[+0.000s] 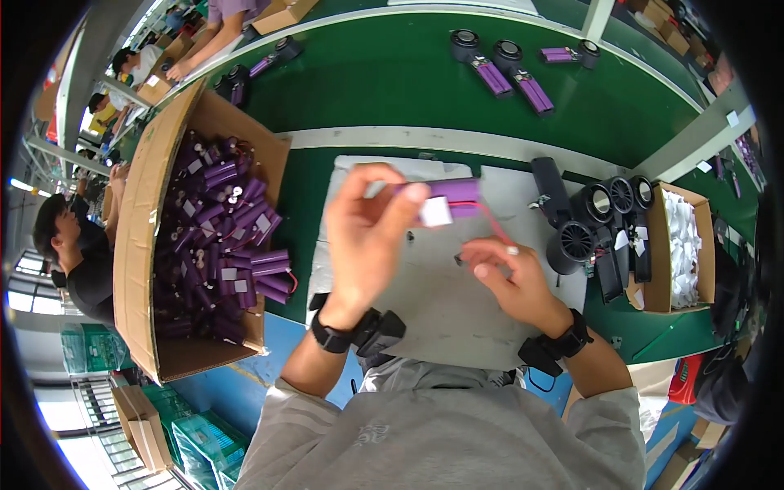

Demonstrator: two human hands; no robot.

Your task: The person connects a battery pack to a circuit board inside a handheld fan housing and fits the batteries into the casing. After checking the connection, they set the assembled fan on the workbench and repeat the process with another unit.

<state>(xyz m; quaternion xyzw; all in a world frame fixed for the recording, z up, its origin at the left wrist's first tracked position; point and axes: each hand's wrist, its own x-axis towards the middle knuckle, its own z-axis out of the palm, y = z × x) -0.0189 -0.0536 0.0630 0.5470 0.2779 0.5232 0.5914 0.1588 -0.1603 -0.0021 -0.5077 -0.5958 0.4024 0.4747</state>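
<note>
A purple battery pack [454, 189] with a white label and a red wire is lifted over the grey work mat [433, 302]. My left hand [369, 233] is closed on its left end, thumb in front. The red wire [493, 222] runs from the pack down to the right, its pale end overlapping the fingers of my right hand [514, 278]. That hand is half curled, with a gap between thumb and forefinger, and I see no firm grip on the wire. A small dark spot shows by its fingertips; what it is I cannot make out.
Left stands a cardboard box [139, 245] heaped with purple packs [220, 212]. Right of the mat are black fan housings [576, 243] and a box [694, 298] of white pieces. Behind the rail, housings with purple packs [492, 75] lie on the green bench [367, 82]. Other people work left.
</note>
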